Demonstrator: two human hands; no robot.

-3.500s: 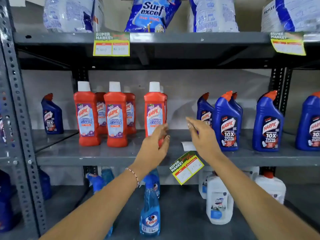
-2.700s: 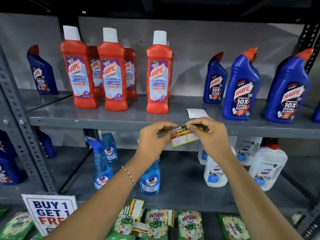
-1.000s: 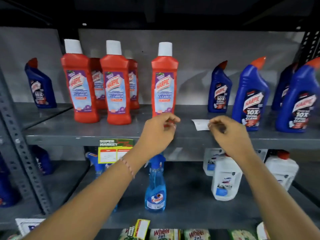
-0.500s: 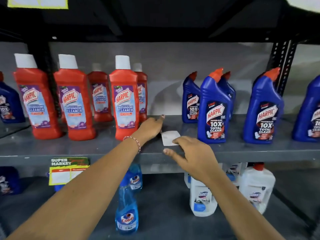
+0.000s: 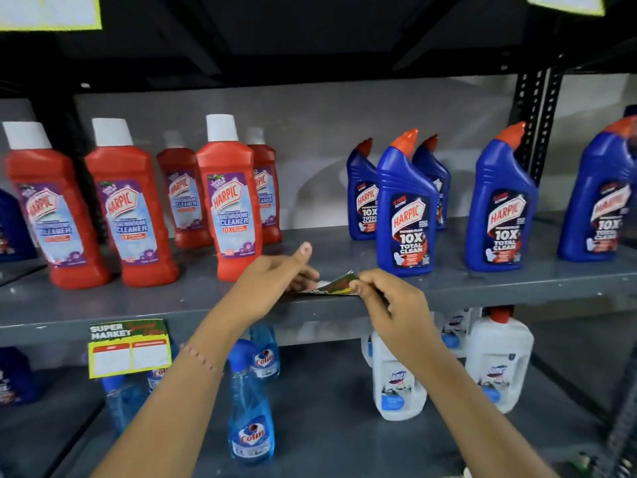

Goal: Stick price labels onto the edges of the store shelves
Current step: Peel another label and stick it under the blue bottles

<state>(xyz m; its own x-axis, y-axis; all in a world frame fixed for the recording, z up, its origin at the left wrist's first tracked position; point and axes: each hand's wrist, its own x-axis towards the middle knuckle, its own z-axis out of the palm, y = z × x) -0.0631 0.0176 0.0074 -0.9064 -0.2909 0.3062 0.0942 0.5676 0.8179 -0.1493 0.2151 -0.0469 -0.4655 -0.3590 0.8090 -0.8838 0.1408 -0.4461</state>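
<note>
The price label (image 5: 332,286) is lying nearly flat over the front of the middle shelf (image 5: 482,288), pinched between both hands: left hand (image 5: 275,281) gripping its left end, right hand (image 5: 382,298) its right. Risk: it's going on crooked, or creasing, if one side is pressed first.

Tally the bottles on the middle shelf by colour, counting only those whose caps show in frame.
Red bottles with white caps: 5
Blue bottles with orange caps: 5
Total: 10
Further blue shapes at the left and right edges of the frame show no cap and are left out.
</note>
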